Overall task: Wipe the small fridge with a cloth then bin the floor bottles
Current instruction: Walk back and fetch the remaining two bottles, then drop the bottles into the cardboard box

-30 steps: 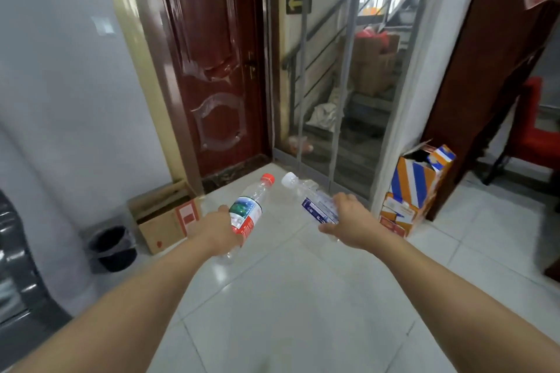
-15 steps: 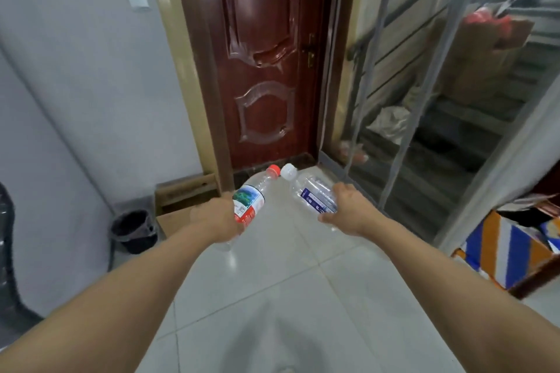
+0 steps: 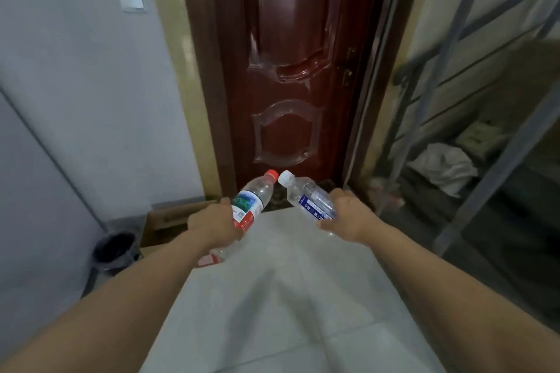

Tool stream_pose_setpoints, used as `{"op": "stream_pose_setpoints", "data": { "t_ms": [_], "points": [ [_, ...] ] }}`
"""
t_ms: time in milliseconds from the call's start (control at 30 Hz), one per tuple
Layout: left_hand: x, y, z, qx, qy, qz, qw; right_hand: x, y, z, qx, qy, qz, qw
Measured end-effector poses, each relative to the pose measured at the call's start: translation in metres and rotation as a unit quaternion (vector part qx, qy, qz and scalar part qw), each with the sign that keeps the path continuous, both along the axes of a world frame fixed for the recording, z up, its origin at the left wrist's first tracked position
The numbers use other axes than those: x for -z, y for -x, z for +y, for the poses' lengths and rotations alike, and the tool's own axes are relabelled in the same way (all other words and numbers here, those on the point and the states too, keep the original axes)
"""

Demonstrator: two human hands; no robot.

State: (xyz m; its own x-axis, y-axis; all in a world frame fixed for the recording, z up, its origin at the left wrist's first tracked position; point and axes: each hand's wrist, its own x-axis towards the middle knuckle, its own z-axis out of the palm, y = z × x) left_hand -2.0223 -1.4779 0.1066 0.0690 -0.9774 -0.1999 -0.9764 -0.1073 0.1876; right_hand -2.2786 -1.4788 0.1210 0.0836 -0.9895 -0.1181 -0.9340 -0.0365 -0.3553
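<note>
Left hand (image 3: 212,225): clamped around the body of a clear plastic bottle with red cap (image 3: 253,201), fingers curled over its green, white and red label. Bottle tilted, cap up and toward the right. Right hand (image 3: 348,218): clamped around the lower body of a clear plastic bottle with white cap (image 3: 306,195), blue and white label partly visible. Bottle tilted, cap up and toward the left. Caps just beside each other; contact not discernible. Both bottles held in the air above the pale tiled floor (image 3: 288,297), both arms extended forward. Black bin (image 3: 113,248): on the floor at lower left, against the grey wall, well apart from both bottles. Cardboard box (image 3: 169,221): just beside the bin, behind the left hand. Dark red door (image 3: 291,70): straight ahead, closed.
</note>
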Motion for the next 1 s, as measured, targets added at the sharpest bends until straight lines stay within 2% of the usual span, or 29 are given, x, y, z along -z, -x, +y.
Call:
{"op": "stream_pose_setpoints", "data": {
  "t_ms": [233,433,600,1000],
  "points": [
    [0.009,0.012,-0.095,-0.136,0.001,0.004,0.991,0.009,0.006,-0.166,-0.122,-0.014,-0.016,0.992],
    [0.013,0.024,-0.144,-0.234,-0.025,0.011,0.972,0.006,-0.007,-0.280,-0.222,-0.045,0.008,0.974],
    [0.022,0.007,-0.180,-0.312,-0.035,0.011,0.950,0.015,-0.049,-0.353,-0.287,-0.055,-0.004,0.956],
    [0.075,-0.093,-0.301,-0.443,-0.040,0.102,0.890,0.061,-0.193,-0.507,-0.389,-0.078,0.033,0.917]
  ]
}}
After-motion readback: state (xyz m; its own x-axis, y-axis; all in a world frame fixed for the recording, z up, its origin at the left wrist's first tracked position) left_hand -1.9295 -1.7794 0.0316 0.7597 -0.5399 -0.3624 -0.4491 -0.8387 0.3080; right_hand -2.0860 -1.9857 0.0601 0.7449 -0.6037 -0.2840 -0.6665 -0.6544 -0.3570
